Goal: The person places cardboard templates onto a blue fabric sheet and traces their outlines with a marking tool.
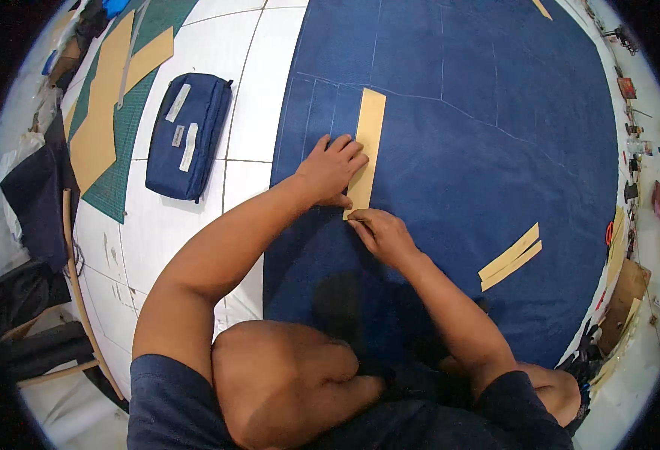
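A long tan cardboard strip (373,124) lies on a large sheet of dark blue fabric (450,172). My left hand (331,169) rests on its left edge with the fingers spread, pressing it against the cloth. At the strip's near end is my right hand (381,234), its thumb and fingertips pinched together close to the corner. Whatever is between those fingertips is too small or hidden to make out. Thin pale lines run across the fabric beyond and to the left of the strip.
Two short tan strips (511,257) lie on the fabric at right. On the white tiled floor (251,97) at left sit a blue zipped pouch (187,139) and a green cutting mat (120,187) bearing cardboard pieces (96,146) and a metal ruler (129,60). Red-handled scissors (609,233) lie far right.
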Motion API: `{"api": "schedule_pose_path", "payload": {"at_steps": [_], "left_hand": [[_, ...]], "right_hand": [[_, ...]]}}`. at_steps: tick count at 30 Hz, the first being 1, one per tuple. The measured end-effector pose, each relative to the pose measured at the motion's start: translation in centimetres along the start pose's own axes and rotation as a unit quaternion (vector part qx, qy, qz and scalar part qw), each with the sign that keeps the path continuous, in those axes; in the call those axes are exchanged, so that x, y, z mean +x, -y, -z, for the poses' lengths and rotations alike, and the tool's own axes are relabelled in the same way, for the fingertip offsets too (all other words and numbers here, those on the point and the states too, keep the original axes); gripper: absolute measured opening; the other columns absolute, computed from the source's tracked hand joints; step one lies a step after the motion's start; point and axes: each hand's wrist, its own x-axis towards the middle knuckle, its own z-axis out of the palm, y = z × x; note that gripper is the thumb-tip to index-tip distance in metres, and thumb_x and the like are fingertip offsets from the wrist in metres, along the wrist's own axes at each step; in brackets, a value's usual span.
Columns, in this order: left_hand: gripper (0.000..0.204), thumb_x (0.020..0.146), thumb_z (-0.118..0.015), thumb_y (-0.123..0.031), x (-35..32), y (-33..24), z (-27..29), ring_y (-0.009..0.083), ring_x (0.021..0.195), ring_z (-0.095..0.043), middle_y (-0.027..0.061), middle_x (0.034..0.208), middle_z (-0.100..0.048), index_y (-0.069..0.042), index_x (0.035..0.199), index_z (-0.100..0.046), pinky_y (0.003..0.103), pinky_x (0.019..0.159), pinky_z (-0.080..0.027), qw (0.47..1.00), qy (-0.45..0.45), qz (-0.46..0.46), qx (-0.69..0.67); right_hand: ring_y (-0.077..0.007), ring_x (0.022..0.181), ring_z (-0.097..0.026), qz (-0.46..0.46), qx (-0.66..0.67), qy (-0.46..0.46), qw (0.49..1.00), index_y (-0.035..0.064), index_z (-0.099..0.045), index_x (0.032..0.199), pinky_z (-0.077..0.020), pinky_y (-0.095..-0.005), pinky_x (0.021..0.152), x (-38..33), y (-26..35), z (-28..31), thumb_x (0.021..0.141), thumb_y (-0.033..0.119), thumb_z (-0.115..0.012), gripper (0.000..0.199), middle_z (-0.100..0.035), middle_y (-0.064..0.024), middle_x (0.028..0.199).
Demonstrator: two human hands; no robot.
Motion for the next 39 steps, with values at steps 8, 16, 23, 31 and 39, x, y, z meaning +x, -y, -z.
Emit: {"api": "schedule_pose_path", "payload": {"at_steps": [8, 16, 23, 31, 39], "left_hand": [[0.095, 0.063, -0.086, -0.050, -0.1, -0.4, -0.1, 0.0343, 0.141, -0.031, 0.0128, 0.145, -0.041, -0.010, 0.138, -0.046, 0.055, 0.114, -0.029, 1.000, 0.014, 0.004, -0.004], [0.094, 0.060, -0.089, -0.049, 0.7, -0.9, 1.0, 0.0332, 0.138, -0.035, 0.0125, 0.141, -0.044, -0.010, 0.135, -0.047, 0.059, 0.112, -0.031, 0.999, 0.017, 0.024, 0.029], [0.092, 0.058, -0.090, -0.047, 0.6, -1.7, 0.8, 0.0338, 0.133, -0.039, 0.0134, 0.136, -0.046, -0.010, 0.131, -0.048, 0.062, 0.109, -0.033, 0.997, 0.017, 0.032, 0.062], [0.095, 0.055, -0.091, -0.047, 0.9, -2.0, 0.6, 0.0337, 0.133, -0.040, 0.0125, 0.135, -0.047, -0.011, 0.132, -0.048, 0.062, 0.107, -0.036, 0.998, 0.011, 0.031, 0.058], [0.113, 0.055, -0.092, -0.046, 1.0, -2.0, 0.4, 0.0325, 0.134, -0.040, 0.0112, 0.136, -0.046, -0.009, 0.147, -0.037, 0.060, 0.106, -0.038, 0.997, 0.004, 0.049, 0.066]], "right_hand": [[-0.0338, 0.088, -0.066, -0.001, -0.039, -0.011, 0.999, 0.0056, -0.065, 0.103, -0.0528, -0.0424, 0.080, -1.1, -0.6, 1.3, 0.093, 0.016, -0.063, 0.015, -0.068, -0.0136, 0.098], [-0.0334, 0.086, -0.066, 0.038, -0.043, -0.014, 0.998, 0.0063, -0.066, 0.100, -0.0525, -0.0431, 0.077, -0.1, 0.0, 1.4, 0.093, 0.018, -0.063, 0.014, -0.069, -0.0144, 0.091], [-0.0335, 0.092, -0.067, -0.007, -0.057, -0.010, 0.998, 0.0048, -0.067, 0.102, -0.0534, -0.0426, 0.079, -0.9, -0.8, 2.3, 0.093, 0.018, -0.063, 0.016, -0.070, -0.0150, 0.096], [-0.0344, 0.094, -0.067, -0.038, -0.048, -0.010, 0.998, 0.0034, -0.066, 0.103, -0.0532, -0.0431, 0.082, -1.6, -1.2, 2.9, 0.094, 0.019, -0.060, 0.019, -0.069, -0.0148, 0.099], [-0.0356, 0.092, -0.067, -0.051, -0.048, 0.000, 0.998, 0.0039, -0.065, 0.104, -0.0540, -0.0429, 0.080, -1.1, -1.0, 2.9, 0.094, 0.017, -0.060, 0.017, -0.069, -0.0156, 0.102]]}}
